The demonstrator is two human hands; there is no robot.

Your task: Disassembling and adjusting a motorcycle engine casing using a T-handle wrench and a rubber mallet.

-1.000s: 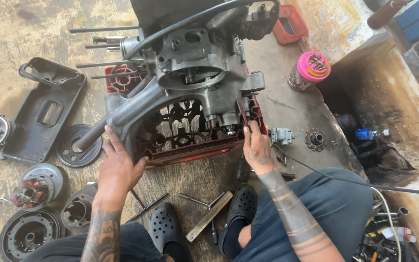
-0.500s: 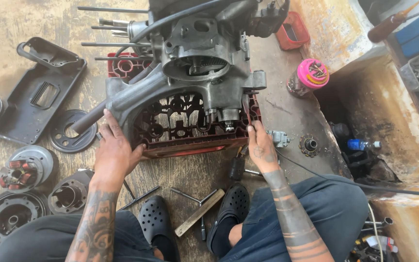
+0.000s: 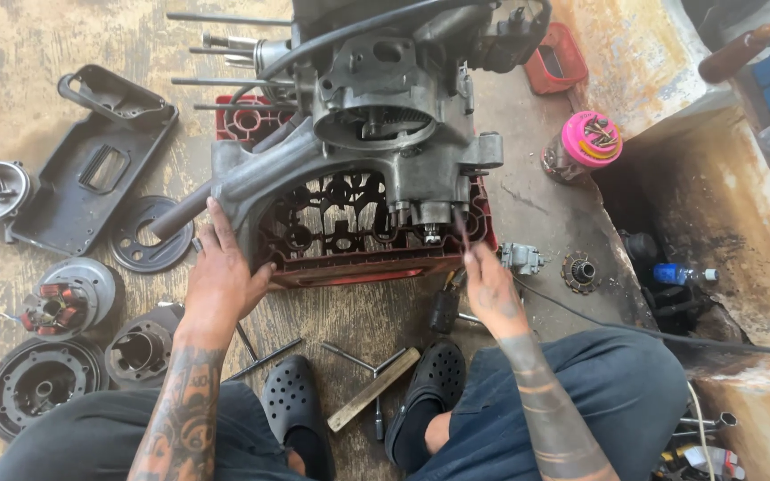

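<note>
A grey engine crankcase (image 3: 358, 151) sits on a red plastic crate (image 3: 349, 258) on the stained concrete floor (image 3: 11, 53), with the person seated at the near edge, black clogs (image 3: 291, 405) tucked just under it. The left hand (image 3: 220, 272) lies flat and spread against the left wall of the casing, fingers splayed, holding nothing. The right hand (image 3: 492, 285) is closed narrowly round a thin dark tool (image 3: 461, 230), whose tip stands up at the casing's lower right corner, beside a small fitting.

The casing overhangs the crate on the left and far sides, so a hard push from either hand could well tip or slide it off. The thin tool looks likely to slip from the fitting, and the right fingers are close to the sharp casing edge. Long studs (image 3: 216, 49) jut out to the far left, an easy snag.

Loose parts ring the person: a stator (image 3: 64, 298), a clutch drum (image 3: 37, 383) and a hub (image 3: 140, 347) to the near left, a small sprocket (image 3: 579, 270) to the right. A wooden-handled hammer (image 3: 372, 389) and T-wrenches (image 3: 265, 359) lie between the feet, easy to kick. A black cable (image 3: 670, 334) crosses the right knee, and an open pit (image 3: 670, 232) on the right could swallow anything that rolls.
</note>
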